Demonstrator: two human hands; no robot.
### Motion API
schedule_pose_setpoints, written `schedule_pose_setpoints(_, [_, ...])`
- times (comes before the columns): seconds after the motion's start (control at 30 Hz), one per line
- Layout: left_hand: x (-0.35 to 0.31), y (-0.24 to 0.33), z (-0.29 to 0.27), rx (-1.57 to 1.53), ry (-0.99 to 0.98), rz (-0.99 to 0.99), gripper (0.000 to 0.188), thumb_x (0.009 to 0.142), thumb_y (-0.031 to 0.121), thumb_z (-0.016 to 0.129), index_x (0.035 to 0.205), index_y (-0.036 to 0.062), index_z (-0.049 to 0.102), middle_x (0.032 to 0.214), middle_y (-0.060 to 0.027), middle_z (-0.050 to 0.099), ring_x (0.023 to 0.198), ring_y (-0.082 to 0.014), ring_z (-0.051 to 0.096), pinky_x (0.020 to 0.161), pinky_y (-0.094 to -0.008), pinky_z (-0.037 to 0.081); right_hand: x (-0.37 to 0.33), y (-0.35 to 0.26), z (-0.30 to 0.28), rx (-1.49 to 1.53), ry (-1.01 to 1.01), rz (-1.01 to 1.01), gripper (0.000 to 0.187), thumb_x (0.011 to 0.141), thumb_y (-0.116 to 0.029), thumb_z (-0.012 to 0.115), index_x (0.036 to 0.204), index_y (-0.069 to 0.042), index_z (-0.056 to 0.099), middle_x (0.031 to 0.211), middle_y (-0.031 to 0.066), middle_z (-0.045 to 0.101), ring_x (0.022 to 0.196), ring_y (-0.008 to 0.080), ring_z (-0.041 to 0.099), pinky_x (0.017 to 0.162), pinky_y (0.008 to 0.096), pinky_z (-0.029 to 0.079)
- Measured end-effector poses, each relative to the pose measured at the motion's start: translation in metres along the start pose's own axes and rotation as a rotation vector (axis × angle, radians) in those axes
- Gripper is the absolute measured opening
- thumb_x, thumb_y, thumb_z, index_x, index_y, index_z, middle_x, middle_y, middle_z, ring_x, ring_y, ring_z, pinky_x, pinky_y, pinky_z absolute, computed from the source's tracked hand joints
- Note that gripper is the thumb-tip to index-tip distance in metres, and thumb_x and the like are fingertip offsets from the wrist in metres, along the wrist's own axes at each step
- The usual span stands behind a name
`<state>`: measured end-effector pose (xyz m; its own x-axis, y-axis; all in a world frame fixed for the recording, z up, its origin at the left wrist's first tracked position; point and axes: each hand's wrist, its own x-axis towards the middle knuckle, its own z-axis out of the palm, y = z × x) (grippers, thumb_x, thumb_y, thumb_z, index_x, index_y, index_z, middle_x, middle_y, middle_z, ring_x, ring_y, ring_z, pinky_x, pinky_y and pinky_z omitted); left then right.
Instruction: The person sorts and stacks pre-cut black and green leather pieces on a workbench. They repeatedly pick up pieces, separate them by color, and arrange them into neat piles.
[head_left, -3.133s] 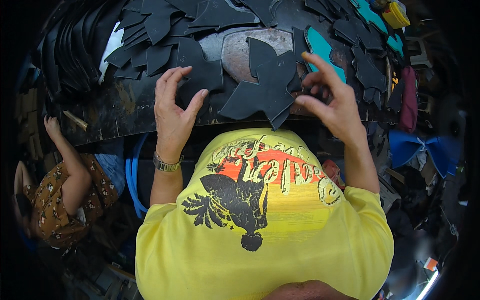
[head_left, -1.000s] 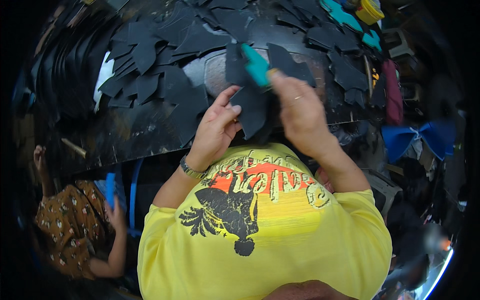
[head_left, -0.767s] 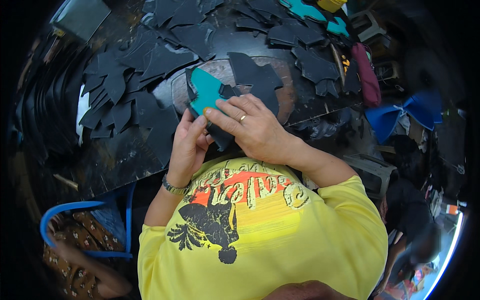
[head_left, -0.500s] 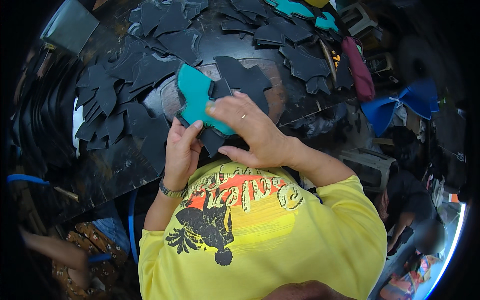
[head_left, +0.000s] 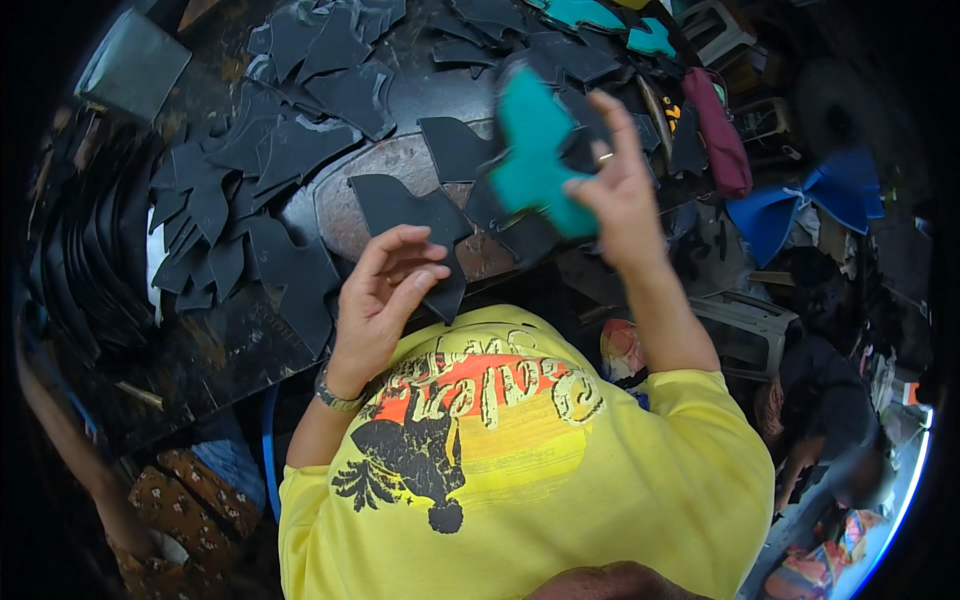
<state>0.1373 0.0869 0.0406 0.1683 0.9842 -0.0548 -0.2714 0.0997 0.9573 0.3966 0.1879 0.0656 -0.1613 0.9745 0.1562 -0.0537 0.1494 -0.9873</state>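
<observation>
head view, looking down over a yellow shirt (head_left: 560, 470) at a dark table (head_left: 230, 350). the right hand (head_left: 620, 200) is raised above the table's near edge, its fingers (head_left: 612, 125) closed on a stack of cut pieces: a teal piece (head_left: 535, 160) faces the camera, with a black piece (head_left: 515, 225) behind and below it. the thumb presses the teal piece's right edge, and the index finger stands up beside the piece's upper lobe. whether the two pieces are joined cannot be told.

the left hand (head_left: 385, 300) sits lower and to the left, fingers (head_left: 405, 250) half curled and apart, palm turned inward, gripping nothing. its fingertips lie at the edge of a flat black cutout (head_left: 400, 215) on the table; actual contact cannot be told. a bracelet (head_left: 335, 395) circles the left wrist.

the held stack is right of and above the left hand, apart from it, over a bare oval metal plate (head_left: 350, 195) set in the table.

many more black cutouts (head_left: 290, 150) lie scattered and overlapping across the table's left and far parts; further teal pieces (head_left: 590, 15) lie at the far edge. right of the table: a maroon pouch (head_left: 722, 135) and a blue bow-shaped piece (head_left: 800, 205). at lower left, another person's patterned sleeve (head_left: 190, 500).
</observation>
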Motion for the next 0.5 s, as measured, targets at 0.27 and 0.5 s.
schedule_pose_setpoints(0.27, [-0.025,0.008,-0.036,0.240,0.230,0.114,0.028,0.094,-0.003,0.059,0.122,-0.0024,0.057,0.114,-0.0088,0.065,0.106,-0.0145,0.063,0.093,-0.0273,0.051,0.028,0.020,-0.094,-0.737,0.291,0.125,0.083,0.072,-0.002,0.056,0.151,-0.010,0.030,0.138,0.0178,0.052,0.104,0.0245,0.060,0.092,0.0335,0.047])
schedule_pose_setpoints(0.5, [-0.049,0.009,-0.062,0.468,0.401,0.142,0.025,0.097,0.002,0.058,0.122,-0.0006,0.059,0.113,-0.0092,0.066,0.103,-0.0154,0.065,0.093,-0.0280,0.051,0.028,0.024,-0.087,-1.166,0.295,0.014,0.084,0.073,-0.010,0.059,0.151,-0.013,0.031,0.138,0.0212,0.051,0.098,0.0321,0.062,0.091,0.0417,0.046])
